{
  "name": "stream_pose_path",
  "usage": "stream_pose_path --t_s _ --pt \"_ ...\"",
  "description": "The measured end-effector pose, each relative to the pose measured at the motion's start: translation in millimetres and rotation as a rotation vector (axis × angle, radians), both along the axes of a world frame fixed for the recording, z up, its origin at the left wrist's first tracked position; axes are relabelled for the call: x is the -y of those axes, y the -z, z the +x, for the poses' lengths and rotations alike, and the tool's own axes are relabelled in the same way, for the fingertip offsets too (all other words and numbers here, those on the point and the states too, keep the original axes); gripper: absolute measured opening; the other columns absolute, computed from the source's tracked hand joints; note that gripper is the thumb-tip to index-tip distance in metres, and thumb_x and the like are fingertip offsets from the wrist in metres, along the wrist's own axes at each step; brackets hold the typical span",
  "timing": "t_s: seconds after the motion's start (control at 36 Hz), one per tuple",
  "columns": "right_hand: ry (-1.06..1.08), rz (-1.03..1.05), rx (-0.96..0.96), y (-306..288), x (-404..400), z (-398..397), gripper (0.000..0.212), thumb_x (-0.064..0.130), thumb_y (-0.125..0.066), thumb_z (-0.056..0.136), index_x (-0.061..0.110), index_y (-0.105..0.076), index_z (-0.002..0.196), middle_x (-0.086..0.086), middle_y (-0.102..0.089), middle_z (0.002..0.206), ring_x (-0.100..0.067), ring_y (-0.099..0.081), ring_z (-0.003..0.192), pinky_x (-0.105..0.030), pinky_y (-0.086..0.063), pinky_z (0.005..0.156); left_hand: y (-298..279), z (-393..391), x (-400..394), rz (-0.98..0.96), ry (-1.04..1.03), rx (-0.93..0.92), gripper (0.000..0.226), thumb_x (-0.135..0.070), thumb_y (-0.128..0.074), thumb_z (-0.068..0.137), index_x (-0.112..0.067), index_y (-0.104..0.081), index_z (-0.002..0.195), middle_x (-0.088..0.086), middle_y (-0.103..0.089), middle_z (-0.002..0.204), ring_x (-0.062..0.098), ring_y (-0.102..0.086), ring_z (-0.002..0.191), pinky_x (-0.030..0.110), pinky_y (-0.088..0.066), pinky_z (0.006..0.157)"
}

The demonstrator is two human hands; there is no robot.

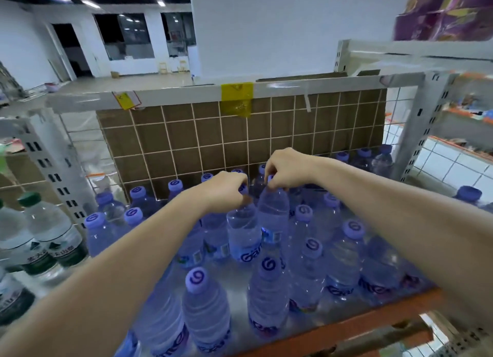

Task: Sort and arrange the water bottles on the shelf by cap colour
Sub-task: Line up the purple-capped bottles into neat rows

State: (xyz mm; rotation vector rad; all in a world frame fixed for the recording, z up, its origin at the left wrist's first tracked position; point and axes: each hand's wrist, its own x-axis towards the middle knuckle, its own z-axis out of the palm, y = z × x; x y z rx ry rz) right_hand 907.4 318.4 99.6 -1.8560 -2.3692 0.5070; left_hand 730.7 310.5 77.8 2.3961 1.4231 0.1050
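I see both hands reaching over a metal shelf (pixel 234 279) crowded with purple-capped bottles (pixel 205 311). My left hand (pixel 226 191) has its fingers curled round the cap of one bottle (pixel 244 231) near the middle of the shelf. My right hand (pixel 285 169) pinches the cap of the next bottle (pixel 273 217), just to the right and touching the first. Both bottles stand upright.

The shelf has an orange front edge (pixel 346 322) and a wire grid back (pixel 240 135) with brown cardboard behind it. A grey top rail (pixel 186 92) carries yellow tape (pixel 237 97). Green-capped bottles (pixel 50 231) stand on the adjoining shelf at the left.

At far left the room opens to white walls, dark doorways and ceiling lights. Purple packages (pixel 442 12) sit on a higher shelf at far right.
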Motion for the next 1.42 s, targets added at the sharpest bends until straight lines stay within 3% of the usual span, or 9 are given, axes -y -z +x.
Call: stream_pose_path --t_s 0.17,0.36,0.53,0.67,0.78,0.89,1.03,1.17,1.42 --pt "-0.024 -0.034 0.028 8 -28 21 0.008 0.012 -0.066 0.082 0.009 -0.073 0.083 -0.003 -0.066 0.066 -0.014 -0.065 0.059 -0.021 -0.047 0.053 7 17 -16 0.01 -0.11 0.039 0.02 -0.027 -0.056 0.093 -0.008 -0.054 0.098 0.0 -0.051 0.078 0.017 -0.049 0.069 0.028 -0.032 0.054" --pt "-0.073 -0.109 0.011 24 -47 39 0.01 0.014 -0.07 0.082 0.016 -0.069 0.072 -0.002 -0.065 0.068 -0.014 -0.066 0.06 -0.022 -0.049 0.051 7 32 -30 -0.031 -0.144 -0.042 0.015 -0.019 -0.051 0.094 -0.007 -0.056 0.101 -0.001 -0.051 0.078 0.01 -0.045 0.061 0.023 -0.03 0.048" --pt "-0.118 -0.142 -0.053 24 -50 38 0.013 0.013 -0.067 0.085 0.0 -0.072 0.088 -0.004 -0.063 0.065 -0.011 -0.06 0.052 -0.017 -0.045 0.044 12 34 -38 -0.044 -0.141 -0.145 0.016 -0.026 -0.057 0.09 -0.02 -0.055 0.105 0.0 -0.055 0.098 0.018 -0.053 0.089 0.028 -0.038 0.07" --pt "-0.132 -0.161 -0.074 30 -49 32 0.012 0.012 -0.069 0.085 0.001 -0.07 0.087 -0.007 -0.062 0.063 -0.009 -0.057 0.039 -0.015 -0.038 0.035 17 33 -40 -0.076 -0.153 -0.17 0.017 -0.028 -0.056 0.091 -0.029 -0.046 0.105 0.0 -0.052 0.103 0.019 -0.053 0.093 0.031 -0.042 0.074" --pt "-0.125 -0.182 -0.094 34 -52 35 0.018 0.017 -0.073 0.083 0.002 -0.07 0.093 -0.009 -0.066 0.073 -0.022 -0.072 0.069 -0.016 -0.041 0.037 21 34 -39 -0.102 -0.183 -0.152 0.025 -0.025 -0.054 0.091 -0.027 -0.05 0.116 0.001 -0.054 0.106 0.017 -0.054 0.087 0.027 -0.043 0.061" --pt "-0.137 -0.18 -0.112 41 -54 38 0.021 0.022 -0.073 0.082 0.004 -0.069 0.093 -0.013 -0.072 0.086 -0.025 -0.072 0.08 -0.023 -0.049 0.05 22 35 -35 -0.097 -0.184 -0.164 0.028 -0.023 -0.052 0.091 -0.028 -0.053 0.118 0.002 -0.057 0.115 0.02 -0.056 0.099 0.038 -0.05 0.086" --pt "-0.17 -0.157 -0.075 49 -56 38 0.023 0.028 -0.073 0.081 0.008 -0.069 0.09 -0.013 -0.072 0.087 -0.026 -0.072 0.079 -0.029 -0.049 0.055 21 36 -28 -0.07 -0.188 -0.14 0.035 -0.024 -0.057 0.091 -0.026 -0.052 0.125 -0.003 -0.051 0.115 0.017 -0.05 0.105 0.033 -0.044 0.091" --pt "-0.169 -0.12 -0.105 38 -51 48 0.039 0.044 -0.076 0.077 0.016 -0.065 0.103 -0.009 -0.069 0.09 -0.023 -0.069 0.074 -0.036 -0.057 0.063 17 35 -25 0.015 -0.163 -0.137 0.041 -0.027 -0.063 0.086 -0.024 -0.052 0.125 0.001 -0.053 0.117 0.018 -0.051 0.107 0.032 -0.045 0.088" --pt "-0.053 -0.094 -0.124 16 -31 81 0.032 0.043 -0.073 0.081 0.017 -0.068 0.099 -0.005 -0.07 0.095 -0.017 -0.071 0.074 -0.035 -0.06 0.07 8 38 -20 0.126 -0.092 -0.146 0.03 -0.032 -0.061 0.087 -0.02 -0.055 0.114 0.001 -0.05 0.105 0.02 -0.052 0.097 0.034 -0.045 0.084"
